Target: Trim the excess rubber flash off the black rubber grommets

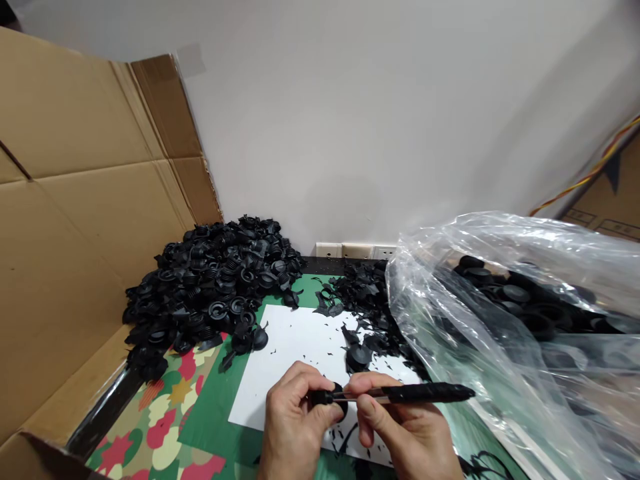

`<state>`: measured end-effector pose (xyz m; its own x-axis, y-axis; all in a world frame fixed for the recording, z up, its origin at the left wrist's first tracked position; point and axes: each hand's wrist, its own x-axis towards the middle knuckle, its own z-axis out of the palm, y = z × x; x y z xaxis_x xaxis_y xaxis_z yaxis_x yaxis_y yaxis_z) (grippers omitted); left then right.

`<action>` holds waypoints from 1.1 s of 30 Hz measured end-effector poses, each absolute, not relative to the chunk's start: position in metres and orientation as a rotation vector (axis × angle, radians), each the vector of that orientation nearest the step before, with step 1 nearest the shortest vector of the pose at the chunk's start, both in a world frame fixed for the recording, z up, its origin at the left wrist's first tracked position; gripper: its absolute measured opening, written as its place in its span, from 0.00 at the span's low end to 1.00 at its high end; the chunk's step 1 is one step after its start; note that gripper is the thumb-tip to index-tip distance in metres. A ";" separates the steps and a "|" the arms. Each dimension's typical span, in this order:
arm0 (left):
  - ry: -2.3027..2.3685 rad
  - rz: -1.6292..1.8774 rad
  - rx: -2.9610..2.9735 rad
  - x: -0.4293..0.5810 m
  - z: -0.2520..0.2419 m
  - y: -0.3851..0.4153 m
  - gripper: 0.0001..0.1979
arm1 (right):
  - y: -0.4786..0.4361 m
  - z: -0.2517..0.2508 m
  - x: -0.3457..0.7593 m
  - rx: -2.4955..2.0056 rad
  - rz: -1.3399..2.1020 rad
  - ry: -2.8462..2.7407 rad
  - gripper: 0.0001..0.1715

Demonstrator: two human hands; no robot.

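Note:
My left hand pinches a small round black rubber part between thumb and fingers, above a white sheet of paper. In my right hand is a pen-like tool with a black wrapped handle and a thin metal shaft. Its shaft points left and meets the rubber part; the exact tip is hidden. Black scraps lie on the paper around both hands, and a domed black piece rests just beyond them. To the far left rises a large heap of ribbed black rubber parts.
A clear plastic bag of black parts fills the right side. Dark trimmings are piled beside it. Cardboard stands along the left. Under the paper lies a green mat. Wall sockets sit at the back.

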<state>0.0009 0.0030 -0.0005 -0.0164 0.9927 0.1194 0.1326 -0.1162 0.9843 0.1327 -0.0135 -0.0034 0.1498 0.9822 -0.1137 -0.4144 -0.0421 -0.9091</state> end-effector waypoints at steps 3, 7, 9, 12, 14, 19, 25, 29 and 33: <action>1.255 1.244 1.389 0.000 -0.001 0.003 0.08 | -0.014 -0.004 0.132 -1.019 1.315 -0.740 0.19; 1.223 1.244 1.383 0.001 -0.002 0.004 0.08 | -0.013 -0.005 0.133 -1.018 1.282 -0.781 0.18; 1.214 1.243 1.397 0.002 -0.003 0.004 0.08 | -0.013 -0.005 0.134 -1.020 1.260 -0.810 0.17; 1.215 1.246 1.410 0.001 -0.003 0.004 0.09 | -0.014 -0.007 0.134 -1.014 1.234 -0.831 0.15; 1.221 1.253 1.403 0.001 -0.002 0.004 0.09 | -0.015 -0.010 0.133 -1.003 1.206 -0.843 0.14; 1.219 1.269 1.373 0.002 -0.001 0.003 0.07 | -0.017 -0.017 0.130 -0.957 1.075 -0.958 0.10; 1.255 1.279 1.541 0.002 -0.005 0.001 0.08 | -0.013 -0.008 0.130 -1.074 1.181 -0.960 0.18; 1.299 1.336 1.646 0.001 -0.005 0.002 0.09 | -0.019 -0.005 0.127 -1.058 1.573 -0.891 0.26; 1.356 1.278 1.448 0.001 0.000 0.003 0.08 | -0.021 -0.003 0.134 -1.023 1.598 -0.767 0.27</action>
<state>0.0007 0.0034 -0.0001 -0.0661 0.9843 0.1636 0.2211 -0.1454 0.9644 0.1336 -0.0208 -0.0032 -0.0939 0.9671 -0.2363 -0.4209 -0.2536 -0.8709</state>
